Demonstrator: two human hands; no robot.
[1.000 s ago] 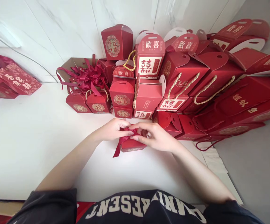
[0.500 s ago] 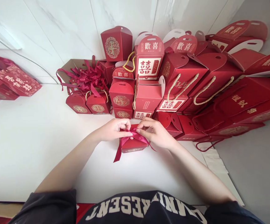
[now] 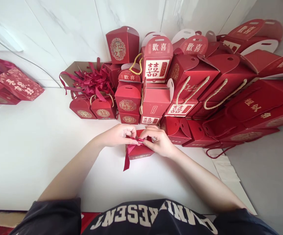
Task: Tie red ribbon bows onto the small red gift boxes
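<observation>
A small red gift box (image 3: 141, 151) stands on the white table in front of me, its lower front printed with a pale gold pattern. Over its top lies a dark pink satin ribbon (image 3: 126, 161), one tail hanging down the left front. My left hand (image 3: 120, 134) pinches the ribbon between thumb and fingers at the top of the box. Close beside it, my right hand (image 3: 159, 141) pinches another part of the ribbon, the fingertips of both hands nearly touching. The ribbon's crossing is partly hidden by my fingers.
Stacked red gift boxes (image 3: 156, 62) with rope handles line the back and right. An open box holds a heap of ribbons (image 3: 95, 80) at back left. More red boxes (image 3: 16, 83) sit far left, and a white table (image 3: 46, 130) spreads below.
My right hand has moved slightly left, toward my left hand. The ribbon is now bunched between my fingers, and its right tail no longer shows; the left tail hangs steeper.
</observation>
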